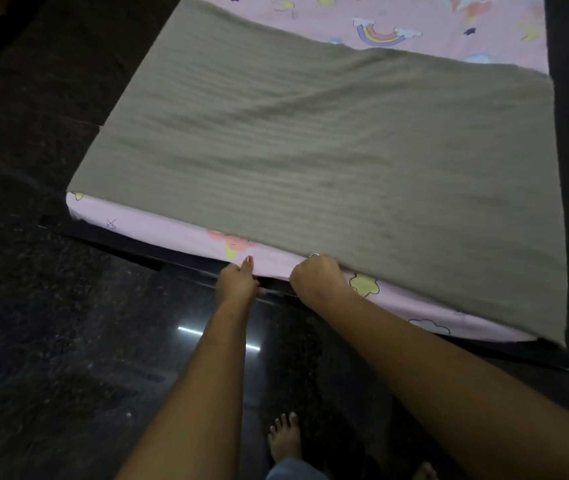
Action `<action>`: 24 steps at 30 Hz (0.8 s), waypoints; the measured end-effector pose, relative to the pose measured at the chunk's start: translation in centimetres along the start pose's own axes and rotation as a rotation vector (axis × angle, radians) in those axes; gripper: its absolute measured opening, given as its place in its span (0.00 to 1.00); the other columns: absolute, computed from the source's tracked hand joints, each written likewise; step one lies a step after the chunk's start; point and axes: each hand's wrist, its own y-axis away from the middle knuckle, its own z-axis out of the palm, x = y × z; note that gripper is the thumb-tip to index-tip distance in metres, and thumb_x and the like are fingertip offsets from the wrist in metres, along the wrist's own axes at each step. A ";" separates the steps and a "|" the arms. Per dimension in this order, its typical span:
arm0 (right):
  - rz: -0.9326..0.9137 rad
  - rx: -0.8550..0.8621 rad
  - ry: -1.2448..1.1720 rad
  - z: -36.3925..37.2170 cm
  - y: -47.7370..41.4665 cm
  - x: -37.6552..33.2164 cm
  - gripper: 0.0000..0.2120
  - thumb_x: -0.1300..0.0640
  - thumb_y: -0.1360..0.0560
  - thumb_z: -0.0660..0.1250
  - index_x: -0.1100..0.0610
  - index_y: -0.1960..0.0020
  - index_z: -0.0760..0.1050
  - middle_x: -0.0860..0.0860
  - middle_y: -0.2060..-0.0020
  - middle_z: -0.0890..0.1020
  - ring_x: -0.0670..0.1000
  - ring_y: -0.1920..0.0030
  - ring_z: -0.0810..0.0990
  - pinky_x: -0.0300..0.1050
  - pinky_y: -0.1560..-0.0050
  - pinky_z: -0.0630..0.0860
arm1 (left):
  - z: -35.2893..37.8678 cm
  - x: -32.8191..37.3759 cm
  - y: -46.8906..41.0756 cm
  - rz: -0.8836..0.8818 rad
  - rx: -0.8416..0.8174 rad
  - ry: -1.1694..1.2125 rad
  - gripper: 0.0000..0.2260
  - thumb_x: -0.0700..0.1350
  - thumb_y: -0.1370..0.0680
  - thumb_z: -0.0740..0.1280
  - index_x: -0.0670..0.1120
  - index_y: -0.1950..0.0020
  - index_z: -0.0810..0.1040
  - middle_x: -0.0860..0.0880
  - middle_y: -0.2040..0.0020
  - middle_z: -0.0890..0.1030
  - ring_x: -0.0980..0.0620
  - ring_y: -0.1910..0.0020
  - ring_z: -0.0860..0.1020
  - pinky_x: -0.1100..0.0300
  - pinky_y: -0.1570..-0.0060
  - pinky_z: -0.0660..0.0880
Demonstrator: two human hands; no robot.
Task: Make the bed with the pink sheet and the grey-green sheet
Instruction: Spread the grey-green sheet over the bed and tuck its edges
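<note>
Grey-green sheet (310, 150) spread over most of the bed (130, 245), pink sheet (172, 233) showing along the near side and far end. Right hand (317, 278) curls its fingers around the grey-green hem; left hand (238, 282) pinches the pink edge just beside it.

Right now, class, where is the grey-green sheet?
The grey-green sheet lies spread over the pink sheet on the bed's near part, in the head view's centre; the right hand grips its near edge, beside the left hand.
</note>
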 end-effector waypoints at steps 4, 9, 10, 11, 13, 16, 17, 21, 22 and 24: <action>-0.011 -0.057 -0.058 1.1 1.2 -1.0 0.06 0.62 0.27 0.66 0.57 0.52 0.79 0.52 0.55 0.83 0.54 0.53 0.81 0.43 0.62 0.65 | -0.8 -2.7 1.4 0.077 0.027 0.009 0.17 0.49 0.19 0.60 0.43 0.65 0.69 0.45 0.68 0.73 0.46 0.69 0.76 0.53 0.62 0.75; 0.034 -0.065 -0.086 1.9 0.6 -2.6 0.16 0.55 0.53 0.81 0.52 0.75 0.73 0.50 0.76 0.78 0.49 0.74 0.78 0.34 0.68 0.62 | -1.2 -3.1 1.2 0.036 -0.014 0.021 0.16 0.49 0.18 0.59 0.43 0.64 0.67 0.46 0.69 0.71 0.51 0.75 0.74 0.61 0.70 0.70; -0.014 -0.131 -0.047 1.4 0.6 -2.6 0.07 0.56 0.38 0.76 0.53 0.64 0.79 0.51 0.64 0.82 0.51 0.62 0.82 0.37 0.63 0.67 | -1.2 -3.0 0.8 0.014 -0.029 0.028 0.15 0.48 0.18 0.59 0.43 0.63 0.67 0.46 0.69 0.71 0.50 0.74 0.74 0.63 0.73 0.69; -0.053 -0.108 -0.071 1.8 0.1 -2.4 0.05 0.61 0.27 0.67 0.55 0.52 0.79 0.51 0.52 0.82 0.52 0.50 0.81 0.40 0.57 0.67 | -1.4 -2.8 0.5 -0.007 -0.047 0.041 0.15 0.48 0.18 0.60 0.43 0.63 0.68 0.46 0.68 0.72 0.49 0.72 0.74 0.64 0.76 0.69; -0.048 -0.081 -0.128 1.5 -0.3 -1.6 0.13 0.63 0.21 0.57 0.55 0.42 0.76 0.50 0.43 0.79 0.53 0.42 0.78 0.42 0.55 0.63 | -1.8 -2.5 -0.1 -0.024 -0.058 0.044 0.13 0.47 0.20 0.63 0.43 0.62 0.70 0.45 0.66 0.75 0.48 0.71 0.76 0.64 0.77 0.68; -0.027 0.040 -0.194 0.7 -0.7 -1.8 0.10 0.57 0.20 0.58 0.52 0.44 0.76 0.50 0.44 0.80 0.53 0.45 0.79 0.42 0.58 0.64 | -3.6 -1.9 -0.8 -0.018 0.038 0.124 0.10 0.47 0.24 0.69 0.43 0.58 0.71 0.44 0.63 0.78 0.48 0.72 0.77 0.62 0.75 0.67; -0.025 0.072 -0.234 0.2 -1.1 -2.1 0.09 0.56 0.21 0.59 0.53 0.44 0.76 0.50 0.46 0.81 0.54 0.46 0.80 0.42 0.58 0.65 | -4.4 -1.4 -1.2 -0.034 0.069 0.186 0.12 0.48 0.24 0.70 0.42 0.55 0.71 0.44 0.62 0.78 0.49 0.73 0.77 0.63 0.76 0.67; -0.022 0.190 -0.371 -3.0 -3.7 -4.0 0.09 0.55 0.23 0.64 0.54 0.43 0.73 0.52 0.47 0.82 0.55 0.47 0.81 0.43 0.60 0.66 | -7.9 1.8 -3.8 -0.099 0.183 0.256 0.18 0.53 0.23 0.67 0.38 0.45 0.73 0.42 0.55 0.79 0.50 0.72 0.77 0.65 0.79 0.68; -0.036 0.202 -0.380 -3.9 -4.5 -4.6 0.10 0.56 0.23 0.64 0.54 0.43 0.73 0.52 0.47 0.82 0.55 0.47 0.81 0.43 0.60 0.65 | -8.8 2.7 -4.8 -0.097 0.218 0.249 0.17 0.52 0.21 0.65 0.38 0.47 0.73 0.40 0.53 0.78 0.49 0.72 0.76 0.66 0.80 0.68; -0.041 0.224 -0.402 -4.9 -6.3 -5.6 0.11 0.57 0.24 0.65 0.55 0.42 0.72 0.52 0.47 0.81 0.55 0.46 0.80 0.43 0.59 0.65 | -10.3 4.7 -6.6 -0.103 0.271 0.232 0.17 0.51 0.20 0.63 0.37 0.46 0.72 0.39 0.51 0.77 0.47 0.70 0.76 0.66 0.81 0.68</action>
